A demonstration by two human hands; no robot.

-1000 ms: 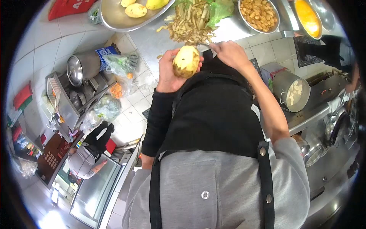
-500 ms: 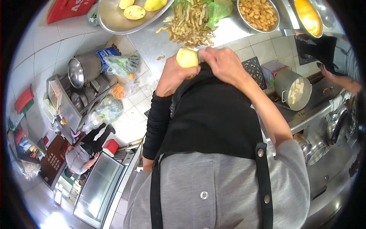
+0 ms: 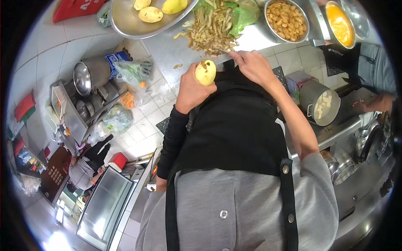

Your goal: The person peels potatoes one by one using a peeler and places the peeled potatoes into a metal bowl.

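Observation:
My left hand point(image 3: 191, 90) is closed around a peeled yellow potato point(image 3: 206, 74), held upright in front of the black apron. Brown patches mark the potato's top end. A short gap to the right, my right hand point(image 3: 253, 67) grips a slim metal peeling tool point(image 3: 223, 51); whether it is a knife or a peeler I cannot tell. Its tip points left, toward a heap of potato peels point(image 3: 211, 29) on the steel table point(image 3: 161, 48). Beyond, a large metal bowl point(image 3: 121, 31) contains several peeled potatoes point(image 3: 150, 14).
A bowl of brown chunks point(image 3: 286, 21) and a green plastic bag point(image 3: 246, 16) are by the peels. At right, a pot point(image 3: 320, 102) contains pale pieces, near a co-worker's arm point(image 3: 379, 103). Another person point(image 3: 83, 169) stands at far left by a glass-topped freezer point(image 3: 102, 205).
My right hand has drawn away from the potato to the right, exposing the tool. My left hand has tipped the potato upright, so its spotted end shows. The co-worker at right has shifted.

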